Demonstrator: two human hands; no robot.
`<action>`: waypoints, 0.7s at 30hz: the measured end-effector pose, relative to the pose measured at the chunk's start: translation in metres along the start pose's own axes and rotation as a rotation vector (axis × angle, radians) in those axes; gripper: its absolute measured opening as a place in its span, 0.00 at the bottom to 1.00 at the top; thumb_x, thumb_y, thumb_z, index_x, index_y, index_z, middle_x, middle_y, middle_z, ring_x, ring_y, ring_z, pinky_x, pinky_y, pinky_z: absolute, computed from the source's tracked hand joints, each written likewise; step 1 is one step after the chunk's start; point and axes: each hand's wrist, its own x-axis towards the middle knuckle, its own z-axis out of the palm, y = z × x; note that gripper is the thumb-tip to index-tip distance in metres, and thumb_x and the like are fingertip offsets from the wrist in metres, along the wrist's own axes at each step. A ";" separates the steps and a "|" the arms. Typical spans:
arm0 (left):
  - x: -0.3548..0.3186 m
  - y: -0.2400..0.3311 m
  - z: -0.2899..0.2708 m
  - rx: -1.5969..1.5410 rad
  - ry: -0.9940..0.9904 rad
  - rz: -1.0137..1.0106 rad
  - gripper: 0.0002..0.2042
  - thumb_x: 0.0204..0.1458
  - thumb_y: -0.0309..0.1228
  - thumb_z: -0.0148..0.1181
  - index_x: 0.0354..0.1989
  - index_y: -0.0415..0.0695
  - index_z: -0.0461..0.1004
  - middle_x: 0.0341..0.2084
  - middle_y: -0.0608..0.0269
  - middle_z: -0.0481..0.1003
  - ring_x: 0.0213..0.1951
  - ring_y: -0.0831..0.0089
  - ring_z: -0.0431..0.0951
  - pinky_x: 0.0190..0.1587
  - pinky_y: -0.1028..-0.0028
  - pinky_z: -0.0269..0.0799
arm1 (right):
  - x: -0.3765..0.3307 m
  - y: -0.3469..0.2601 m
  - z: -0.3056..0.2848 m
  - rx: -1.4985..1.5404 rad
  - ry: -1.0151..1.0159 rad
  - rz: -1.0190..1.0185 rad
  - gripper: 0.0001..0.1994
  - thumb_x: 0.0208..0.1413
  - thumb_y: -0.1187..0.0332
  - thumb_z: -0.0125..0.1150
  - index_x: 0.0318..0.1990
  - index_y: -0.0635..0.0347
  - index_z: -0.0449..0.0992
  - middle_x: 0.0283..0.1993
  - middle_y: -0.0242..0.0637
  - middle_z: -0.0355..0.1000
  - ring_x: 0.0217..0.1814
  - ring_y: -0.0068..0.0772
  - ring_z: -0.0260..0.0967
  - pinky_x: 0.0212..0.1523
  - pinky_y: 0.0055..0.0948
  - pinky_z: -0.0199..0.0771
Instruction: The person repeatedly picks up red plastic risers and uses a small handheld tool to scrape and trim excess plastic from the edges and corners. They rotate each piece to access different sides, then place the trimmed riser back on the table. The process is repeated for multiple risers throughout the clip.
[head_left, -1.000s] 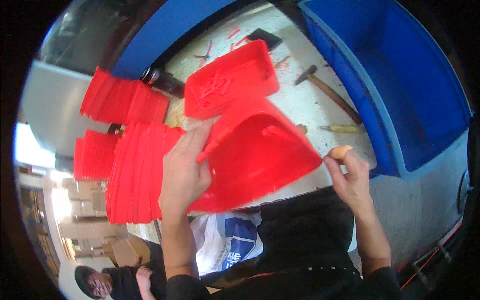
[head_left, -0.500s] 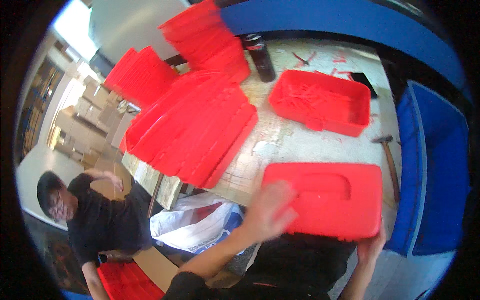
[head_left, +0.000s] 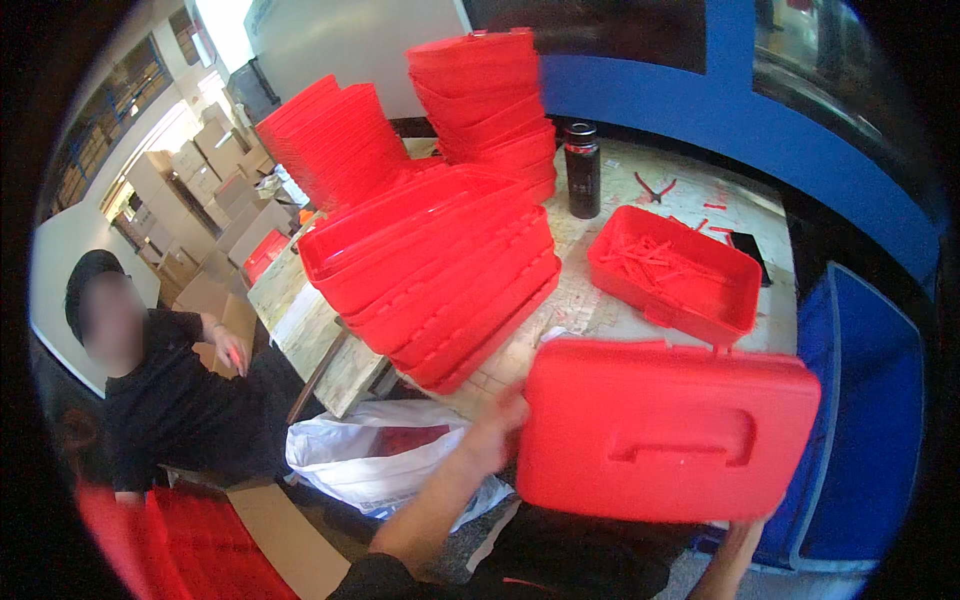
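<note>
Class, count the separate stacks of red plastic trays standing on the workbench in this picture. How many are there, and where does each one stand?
3. A leaning stack at the front middle of the workbench, a slanted stack at the back left, and a tall stack at the back centre. More may be hidden behind them.
</note>
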 end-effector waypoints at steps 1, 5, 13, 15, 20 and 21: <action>-0.004 0.023 0.007 -0.116 -0.140 0.101 0.38 0.52 0.43 0.68 0.68 0.40 0.60 0.61 0.59 0.71 0.60 0.68 0.71 0.63 0.64 0.66 | 0.012 0.007 0.004 0.013 0.031 0.022 0.27 0.69 0.53 0.43 0.68 0.61 0.62 0.67 0.44 0.66 0.66 0.47 0.67 0.64 0.48 0.69; -0.002 0.093 0.024 -0.093 -0.224 0.429 0.31 0.60 0.55 0.55 0.60 0.41 0.70 0.55 0.55 0.75 0.59 0.63 0.73 0.60 0.64 0.69 | 0.073 0.023 0.055 0.026 -0.027 0.006 0.29 0.68 0.50 0.47 0.68 0.60 0.61 0.68 0.45 0.65 0.67 0.46 0.67 0.63 0.48 0.71; -0.009 0.073 0.032 0.058 -0.216 0.138 0.26 0.67 0.45 0.40 0.62 0.36 0.67 0.61 0.48 0.69 0.62 0.56 0.70 0.65 0.59 0.65 | 0.125 -0.004 0.113 -0.016 -0.433 -0.501 0.24 0.73 0.52 0.37 0.27 0.55 0.68 0.19 0.30 0.63 0.25 0.30 0.57 0.41 0.35 0.61; -0.020 0.058 0.032 0.073 -0.023 -0.055 0.28 0.65 0.41 0.48 0.68 0.36 0.59 0.64 0.47 0.66 0.63 0.56 0.69 0.66 0.58 0.63 | 0.126 -0.025 0.103 -0.164 -0.633 -0.594 0.23 0.71 0.55 0.40 0.23 0.57 0.67 0.20 0.33 0.66 0.25 0.30 0.58 0.37 0.35 0.59; -0.038 0.052 0.044 0.182 -0.231 -0.022 0.40 0.40 0.15 0.53 0.70 0.34 0.56 0.66 0.46 0.64 0.65 0.57 0.67 0.69 0.61 0.60 | 0.115 -0.055 0.116 -0.064 -0.772 -0.901 0.25 0.67 0.55 0.47 0.19 0.61 0.68 0.21 0.38 0.66 0.26 0.32 0.59 0.34 0.36 0.59; -0.040 0.059 0.052 0.194 -0.222 0.068 0.42 0.37 0.14 0.52 0.70 0.34 0.56 0.66 0.46 0.64 0.66 0.57 0.66 0.69 0.61 0.60 | 0.110 -0.061 0.123 -0.192 -0.591 -0.919 0.23 0.68 0.54 0.47 0.23 0.60 0.70 0.25 0.38 0.68 0.30 0.33 0.61 0.39 0.38 0.63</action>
